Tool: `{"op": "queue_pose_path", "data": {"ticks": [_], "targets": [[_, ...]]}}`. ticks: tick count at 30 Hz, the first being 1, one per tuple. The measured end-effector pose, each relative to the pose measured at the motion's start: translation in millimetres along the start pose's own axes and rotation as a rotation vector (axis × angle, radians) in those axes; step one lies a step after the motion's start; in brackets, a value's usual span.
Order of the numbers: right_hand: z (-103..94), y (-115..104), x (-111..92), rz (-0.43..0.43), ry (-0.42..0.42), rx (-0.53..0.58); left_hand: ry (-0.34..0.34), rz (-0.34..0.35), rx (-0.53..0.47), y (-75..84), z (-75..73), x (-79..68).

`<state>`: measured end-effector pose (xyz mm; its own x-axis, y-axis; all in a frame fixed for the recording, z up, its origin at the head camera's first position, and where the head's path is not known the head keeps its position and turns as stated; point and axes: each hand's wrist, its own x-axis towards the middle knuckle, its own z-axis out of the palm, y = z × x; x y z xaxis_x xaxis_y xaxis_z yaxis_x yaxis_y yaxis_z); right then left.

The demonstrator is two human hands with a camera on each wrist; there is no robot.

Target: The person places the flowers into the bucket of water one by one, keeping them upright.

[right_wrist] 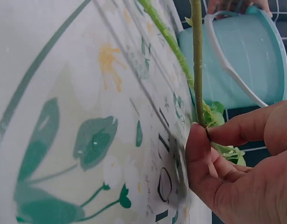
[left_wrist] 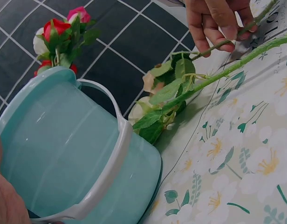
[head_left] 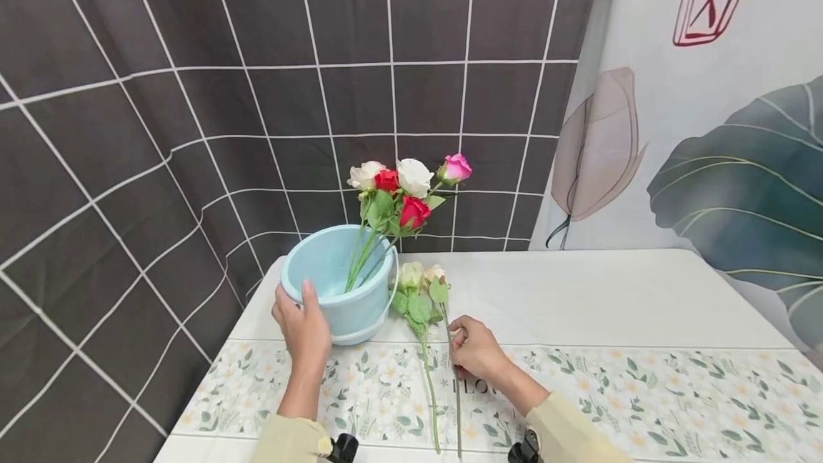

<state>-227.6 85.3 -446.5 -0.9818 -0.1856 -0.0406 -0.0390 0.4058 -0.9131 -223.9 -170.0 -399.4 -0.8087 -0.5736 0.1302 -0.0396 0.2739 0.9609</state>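
My left hand [head_left: 305, 327] grips the near left rim of a light blue bucket [head_left: 363, 316], which tilts slightly. Inside the bucket stand several roses: white, a pink rose [head_left: 455, 168] and a red rose [head_left: 414, 211], their green stems leaning right. My right hand [head_left: 479, 352] pinches the brownish stem [right_wrist: 198, 65] of a pale peach rose [head_left: 434, 274] between thumb and forefinger. Beside it a cream-green rose [head_left: 411, 275] lies on the table, its green stem [left_wrist: 232, 70] pointing toward me. The two pale blooms rest close to the bucket's right side.
A white table [head_left: 579, 291] carries a floral printed band with lettering. Behind it hangs a dark cloth [head_left: 424, 98] with a white grid, and at right a pale curtain [head_left: 649, 120] with leaf prints. The bucket's white handle [left_wrist: 104, 172] hangs down its side.
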Motion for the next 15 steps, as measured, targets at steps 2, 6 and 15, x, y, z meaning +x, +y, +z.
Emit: {"op": "queue_pose_path", "data": {"ticks": [2,6,15], "targets": [[-0.4,-0.6,1.9,0.01,0.015,0.031,0.0,0.002,-0.002,0.3,-0.2,-0.2],[-2.8,-1.2,4.3,0.015,0.048,0.085,-0.003,-0.001,-0.007,1.8,-0.9,-0.8],[-7.9,-6.9,7.4,0.043,0.113,0.172,-0.012,0.008,-0.02,0.1,-1.4,-1.3]]}}
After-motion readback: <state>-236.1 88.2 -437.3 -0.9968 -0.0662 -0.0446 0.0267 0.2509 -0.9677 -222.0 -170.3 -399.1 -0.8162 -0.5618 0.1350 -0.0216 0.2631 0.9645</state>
